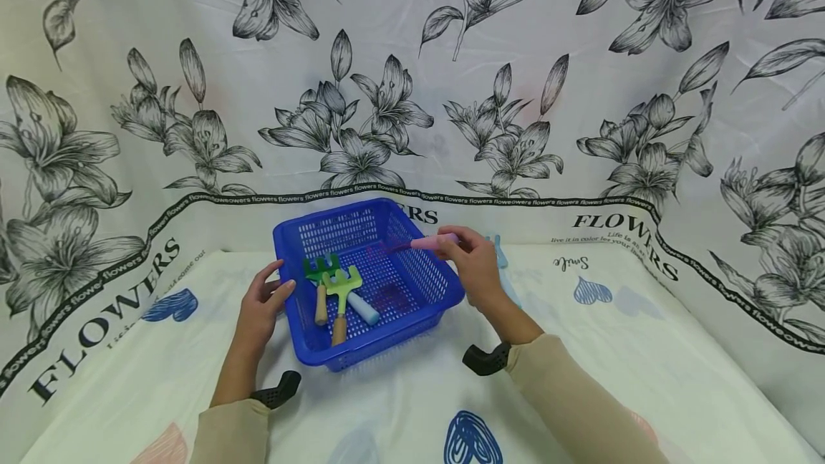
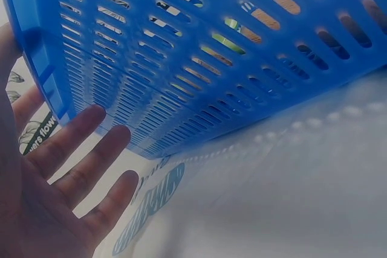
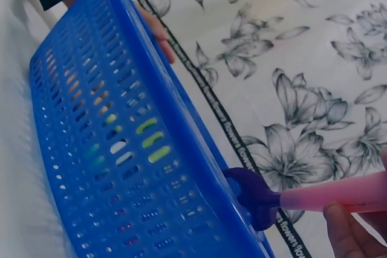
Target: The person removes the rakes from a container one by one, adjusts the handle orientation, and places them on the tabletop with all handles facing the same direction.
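A blue plastic basket (image 1: pixel 380 341) with slotted walls stands on the cloth. My left hand (image 1: pixel 259 306) holds its left rim, the thumb over the edge; several fingers lie fairly straight outside the wall in the left wrist view. My right hand (image 1: pixel 473 263) grips the pink handle of a small garden fork (image 1: pixel 433 242). Its purple head (image 3: pixel 257 197) overlaps the basket's rim in the right wrist view. Inside the basket lie a dark green fork (image 1: pixel 320 299) and a light green fork (image 1: pixel 343 292), both wooden-handled, and a light blue handle (image 1: pixel 363 308) whose far end is covered.
Partly hidden behind my right hand, a light blue tool (image 1: pixel 500 253) lies on the cloth to the right of the basket. A printed white cloth (image 1: pixel 554 349) covers the table, and a flower-patterned curtain (image 1: pixel 412 120) rises behind it.
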Motion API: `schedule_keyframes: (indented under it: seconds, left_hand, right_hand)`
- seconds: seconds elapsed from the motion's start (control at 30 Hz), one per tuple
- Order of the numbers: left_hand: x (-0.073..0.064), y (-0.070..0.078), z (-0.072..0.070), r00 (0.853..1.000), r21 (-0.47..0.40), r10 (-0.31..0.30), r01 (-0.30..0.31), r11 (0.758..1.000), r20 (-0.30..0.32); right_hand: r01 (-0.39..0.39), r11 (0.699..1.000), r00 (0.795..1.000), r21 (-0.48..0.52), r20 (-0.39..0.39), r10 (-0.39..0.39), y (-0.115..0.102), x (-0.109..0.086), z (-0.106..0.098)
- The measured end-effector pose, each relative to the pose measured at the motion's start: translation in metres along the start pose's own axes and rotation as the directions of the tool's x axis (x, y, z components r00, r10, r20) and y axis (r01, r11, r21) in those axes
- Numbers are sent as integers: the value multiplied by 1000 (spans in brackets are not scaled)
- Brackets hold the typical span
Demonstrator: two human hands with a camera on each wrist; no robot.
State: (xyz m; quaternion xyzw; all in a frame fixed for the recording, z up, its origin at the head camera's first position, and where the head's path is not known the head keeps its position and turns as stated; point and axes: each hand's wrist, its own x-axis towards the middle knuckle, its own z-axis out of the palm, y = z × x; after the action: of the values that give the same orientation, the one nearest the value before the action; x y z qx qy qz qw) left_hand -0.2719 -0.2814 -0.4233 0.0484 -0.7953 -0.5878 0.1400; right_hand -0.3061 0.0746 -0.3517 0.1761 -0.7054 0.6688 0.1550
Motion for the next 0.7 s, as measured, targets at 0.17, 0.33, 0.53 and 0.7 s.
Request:
schedule_keyframes:
  seconds: [0.17, 0.33, 0.53, 0.7]
  left_hand:
    - [1, -1, 0, 1000, 4, 6, -6, 1000, -2]
    - [1, 0, 0, 1000, -10, -8, 9, 1000, 11]
    - [4, -1, -1, 1000, -22, -21, 22, 1000, 20]
    - [1, -1, -1, 1000, -19, -17, 18, 1000, 17]
  right_hand:
    - [24, 1000, 999, 16, -37, -23, -14, -1, -11]
    - [13, 999, 996, 43, -90, -9, -31, -4, -20]
    - [-6, 998, 989, 54, -149, 14, -18, 0, -35]
    - [2, 995, 981, 99, -195, 17, -3, 3, -48]
